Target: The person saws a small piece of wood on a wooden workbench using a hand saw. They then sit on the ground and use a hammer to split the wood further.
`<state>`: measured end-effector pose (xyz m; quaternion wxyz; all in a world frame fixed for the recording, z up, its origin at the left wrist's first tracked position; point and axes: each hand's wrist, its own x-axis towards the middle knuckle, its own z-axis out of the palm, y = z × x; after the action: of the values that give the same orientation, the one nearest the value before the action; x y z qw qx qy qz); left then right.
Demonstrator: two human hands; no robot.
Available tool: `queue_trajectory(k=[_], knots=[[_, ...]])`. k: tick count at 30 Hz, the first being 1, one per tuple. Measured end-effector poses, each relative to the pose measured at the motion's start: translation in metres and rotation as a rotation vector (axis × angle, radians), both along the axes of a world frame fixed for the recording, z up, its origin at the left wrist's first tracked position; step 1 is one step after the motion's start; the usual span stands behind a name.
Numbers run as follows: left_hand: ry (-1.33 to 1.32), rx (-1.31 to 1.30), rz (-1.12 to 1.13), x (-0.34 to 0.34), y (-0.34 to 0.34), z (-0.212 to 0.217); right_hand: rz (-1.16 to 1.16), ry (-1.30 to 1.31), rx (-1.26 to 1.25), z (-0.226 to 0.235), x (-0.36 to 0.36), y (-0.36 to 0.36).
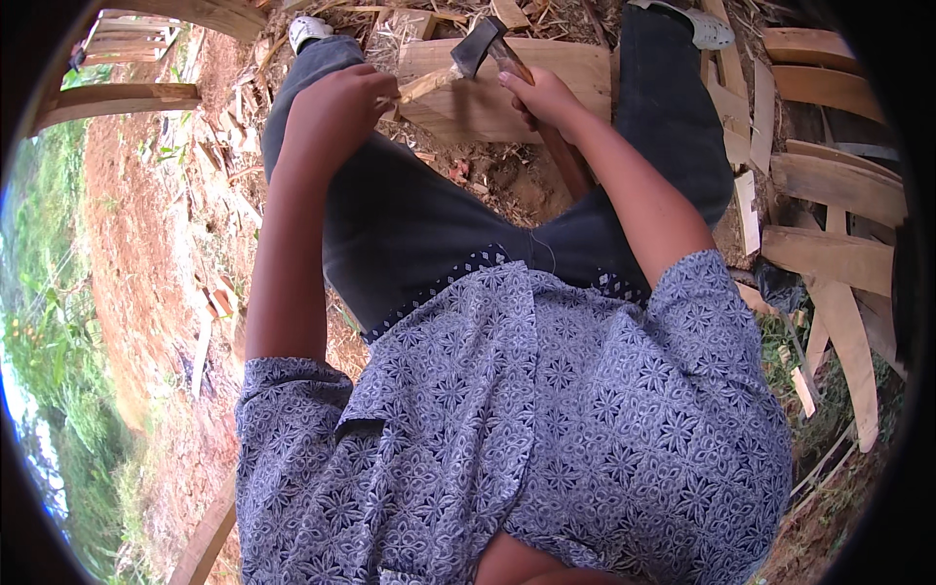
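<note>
My right hand (548,99) is closed around the wooden handle of a hatchet (567,164), gripping it close below the dark metal head. The blade end meets the tip of a pale stick of wood (429,85); whether it cuts in cannot be made out. At the stick's other end, my left hand (353,97) is closed on it, its fingers partly hidden by the back of the hand. Beneath both lies a broad, flat wooden block (561,70) on the ground between my lower legs.
Curved wooden boards (829,180) are piled at the right. Another curved board (122,98) stands out at the far left. Wood chips and offcuts (229,122) litter the reddish soil around my feet. Green plants (73,390) grow along the left edge.
</note>
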<state>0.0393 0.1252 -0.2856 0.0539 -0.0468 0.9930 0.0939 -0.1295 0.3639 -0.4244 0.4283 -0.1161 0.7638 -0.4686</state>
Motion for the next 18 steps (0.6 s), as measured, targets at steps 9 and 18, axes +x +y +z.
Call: queue_trajectory(k=[9, 18], knots=[[0.244, -0.027, -0.011, 0.0, 0.001, 0.0, 0.022, 0.708, -0.229, 0.092, 0.037, -0.008], [0.204, 0.043, -0.071, -0.033, 0.003, 0.003, 0.287, 0.657, 0.258, -0.022, 0.017, -0.006]])
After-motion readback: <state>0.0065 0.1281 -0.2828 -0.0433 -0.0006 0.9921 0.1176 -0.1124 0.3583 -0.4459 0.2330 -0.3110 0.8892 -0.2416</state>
